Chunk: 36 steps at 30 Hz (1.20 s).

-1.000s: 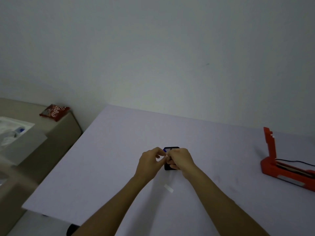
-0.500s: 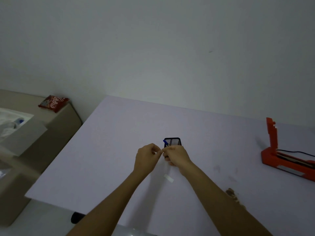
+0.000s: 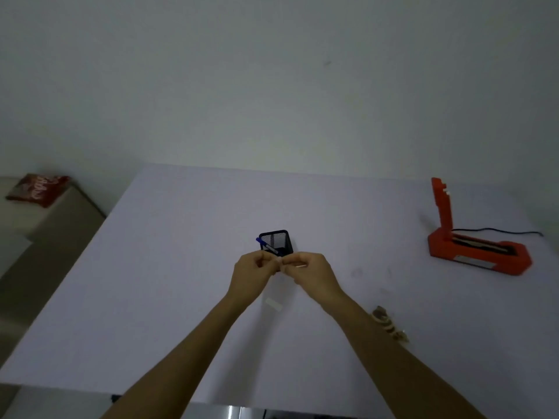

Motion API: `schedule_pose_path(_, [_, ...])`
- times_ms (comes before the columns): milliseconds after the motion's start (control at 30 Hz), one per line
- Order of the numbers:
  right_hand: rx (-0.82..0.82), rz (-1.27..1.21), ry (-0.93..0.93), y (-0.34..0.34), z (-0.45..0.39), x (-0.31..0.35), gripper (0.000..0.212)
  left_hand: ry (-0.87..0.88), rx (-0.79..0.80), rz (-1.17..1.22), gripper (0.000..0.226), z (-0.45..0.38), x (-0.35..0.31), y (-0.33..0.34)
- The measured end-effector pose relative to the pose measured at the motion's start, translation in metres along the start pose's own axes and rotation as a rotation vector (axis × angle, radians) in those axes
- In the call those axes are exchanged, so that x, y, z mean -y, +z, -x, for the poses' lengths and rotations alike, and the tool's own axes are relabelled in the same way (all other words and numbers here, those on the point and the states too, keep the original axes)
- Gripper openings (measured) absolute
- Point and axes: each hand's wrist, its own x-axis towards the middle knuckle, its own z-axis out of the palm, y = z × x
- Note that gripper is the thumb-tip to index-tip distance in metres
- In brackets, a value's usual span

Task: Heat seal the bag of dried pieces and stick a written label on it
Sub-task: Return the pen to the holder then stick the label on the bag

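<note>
Two bare hands meet over the middle of a pale table (image 3: 169,267), fingertips pinched together on a small white label (image 3: 279,261) held just above the surface. Only a sliver of the label shows between the fingers; its long axis cannot be told, and any writing on it is too small to read. The left hand (image 3: 252,275) has thumb and forefinger pressed together at the label's left edge; the right hand (image 3: 311,272) pinches the other edge, its remaining fingers curled under.

A second small white strip (image 3: 273,304) lies flat on the table just beneath the hands, its long axis running from upper left to lower right.

Directly behind the hands stands a black mesh pen holder (image 3: 276,241), upright, with a blue pen (image 3: 266,244) leaning out toward the left, cap end up.

The bag of dried pieces (image 3: 388,323) lies on the table just beside the right forearm, partly hidden by it; brownish and pale bits show through, and the visible part stretches diagonally from upper left to lower right.

Far right, a red heat sealer (image 3: 481,252) sits with its arm raised upright and a black cord (image 3: 499,229) trailing to the right. A red snack packet (image 3: 37,189) rests on a beige side surface at left.
</note>
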Motion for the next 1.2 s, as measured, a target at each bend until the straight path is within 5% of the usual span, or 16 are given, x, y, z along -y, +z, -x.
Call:
schedule_pose_path(133, [-0.023,-0.015,0.041,-0.029,-0.007,-0.013,0.02,-0.017,0.063,0.018,0.028,-0.01,-0.007,0.025])
schedule_pose_path(333, [-0.085,-0.117,0.152,-0.073,-0.019,-0.038,0.01,-0.038,0.087,0.035,0.009,-0.028,-0.01,0.072])
schedule_pose_path(733, [-0.171,-0.19,0.346,-0.161,-0.047,-0.101,0.009,-0.162,0.232,-0.04,0.018,-0.063,-0.001,0.174])
schedule_pose_path(1200, [-0.194,0.098,0.424,-0.198,-0.07,-0.175,0.012,-0.226,0.206,-0.274,0.009,-0.078,0.012,0.251])
